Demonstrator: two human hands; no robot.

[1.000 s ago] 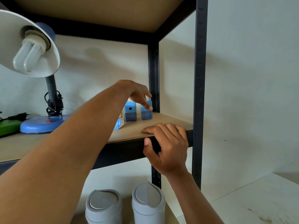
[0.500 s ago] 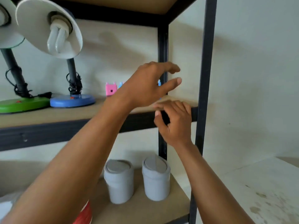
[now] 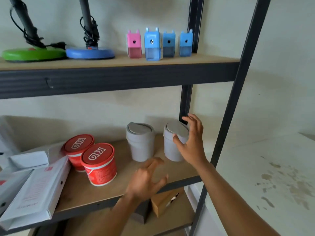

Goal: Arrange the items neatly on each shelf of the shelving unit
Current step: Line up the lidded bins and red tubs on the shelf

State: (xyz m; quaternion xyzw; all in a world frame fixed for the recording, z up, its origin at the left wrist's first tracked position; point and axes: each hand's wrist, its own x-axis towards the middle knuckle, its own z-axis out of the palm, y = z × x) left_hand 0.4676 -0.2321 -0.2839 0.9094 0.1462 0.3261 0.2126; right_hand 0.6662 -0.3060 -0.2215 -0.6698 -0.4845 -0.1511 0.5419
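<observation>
Right hand (image 3: 192,145) fingers wide beside right grey bin (image 3: 170,150), thumb touching it, left hand (image 3: 146,181) splayed

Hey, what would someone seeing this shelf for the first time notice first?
Probably the two red tubs on the lower shelf, left of two grey bins. Then the row of pencil sharpeners on the upper shelf, one pink and three blue. The right hand is spread around the right grey bin.
</observation>
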